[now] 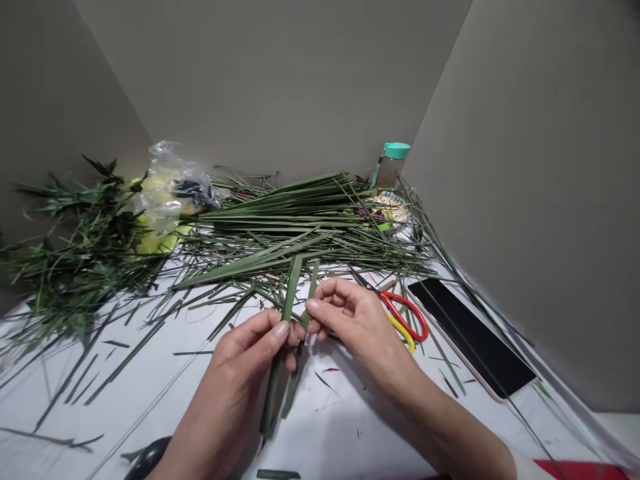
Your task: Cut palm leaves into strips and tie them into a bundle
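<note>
Between thumb and fingers, my left hand (255,350) pinches a long green leaf strip (293,283), which stands up above the hand and hangs down below it. Close beside it, my right hand (350,317) pinches a second narrow leaf strip (313,280). The fingertips of both hands nearly meet in front of me, over the white cloth. Part of each strip is hidden behind the fingers. Scissors (407,317) with red and yellow handles lie just beyond my right hand, blades pointing away to the left.
A large heap of long green leaves (280,207) spans the back. Leafy stems (75,227) and a clear plastic bag (170,180) are at left. A bottle with a turquoise lid (393,163) and a woven basket (397,208) stand back right. A phone (470,337) lies right. Cut scraps dot the cloth (200,393).
</note>
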